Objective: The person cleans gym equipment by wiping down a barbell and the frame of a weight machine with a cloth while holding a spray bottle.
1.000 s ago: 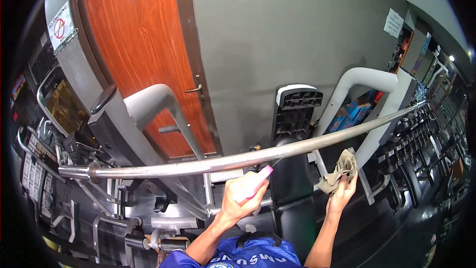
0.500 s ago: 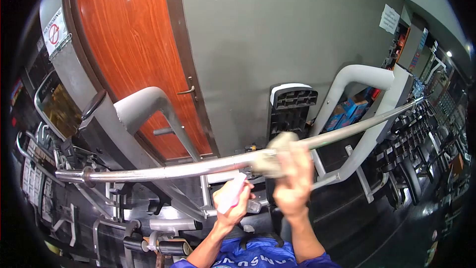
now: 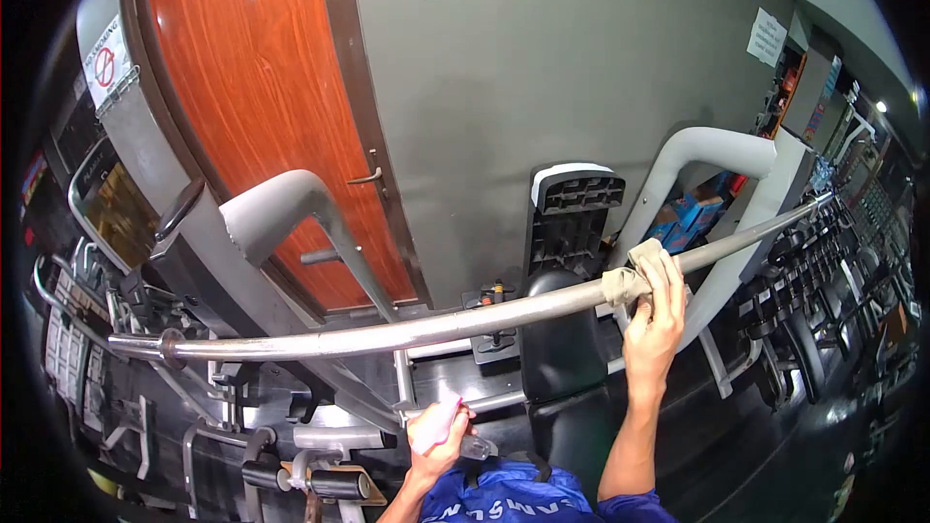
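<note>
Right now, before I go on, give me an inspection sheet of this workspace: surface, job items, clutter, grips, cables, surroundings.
Surface: metal bar spans the view, above a black padded bench.
Job items: beige cloth against the bar; pink-and-white spray bottle below it, clear of the bar.
Clutter: blue boxes beyond the frame's right upright.
Left grip: closed around the spray bottle.
Right grip: presses the cloth on the bar, right of the bench.
Cables: nothing seen.
Surroundings: brown door, shut; grey wall; no-smoking sign at left; dumbbells at right.
</note>
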Motion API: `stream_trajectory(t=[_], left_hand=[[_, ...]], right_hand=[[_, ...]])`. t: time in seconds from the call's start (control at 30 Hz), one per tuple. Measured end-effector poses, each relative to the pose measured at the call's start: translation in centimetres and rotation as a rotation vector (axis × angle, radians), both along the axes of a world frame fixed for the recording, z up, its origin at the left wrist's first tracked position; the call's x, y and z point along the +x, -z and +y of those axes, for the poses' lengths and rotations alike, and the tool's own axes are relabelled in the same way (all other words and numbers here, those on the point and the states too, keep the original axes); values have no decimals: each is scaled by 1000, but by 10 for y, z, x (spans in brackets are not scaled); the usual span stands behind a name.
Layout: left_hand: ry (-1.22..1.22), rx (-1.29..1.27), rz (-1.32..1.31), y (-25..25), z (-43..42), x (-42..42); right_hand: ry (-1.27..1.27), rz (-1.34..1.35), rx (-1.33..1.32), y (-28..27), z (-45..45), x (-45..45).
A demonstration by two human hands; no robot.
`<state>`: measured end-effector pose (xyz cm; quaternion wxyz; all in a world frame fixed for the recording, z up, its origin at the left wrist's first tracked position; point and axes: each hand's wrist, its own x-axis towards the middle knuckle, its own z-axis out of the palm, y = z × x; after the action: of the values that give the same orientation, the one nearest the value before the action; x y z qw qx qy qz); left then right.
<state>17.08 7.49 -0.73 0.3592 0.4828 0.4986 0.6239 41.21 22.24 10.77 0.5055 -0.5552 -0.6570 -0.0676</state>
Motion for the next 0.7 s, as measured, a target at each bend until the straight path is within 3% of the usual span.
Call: stream_trajectory(t=[0.17,0.2,0.33,0.53,0.7], left_hand=[[19,31,74,8,2,6],[23,31,81,9,3,8],[76,-30,66,14,7,14],[106,-39,75,25,5,12],[99,-44,123,31,-2,3]], right_hand=[[-190,83,95,21,-25,-72],[-271,-59,154,32,-30,-87],[-414,-148,159,46,-44,-108],[-151,-148,348,73,-1,-40],[43,366,231,73,-4,-65]])
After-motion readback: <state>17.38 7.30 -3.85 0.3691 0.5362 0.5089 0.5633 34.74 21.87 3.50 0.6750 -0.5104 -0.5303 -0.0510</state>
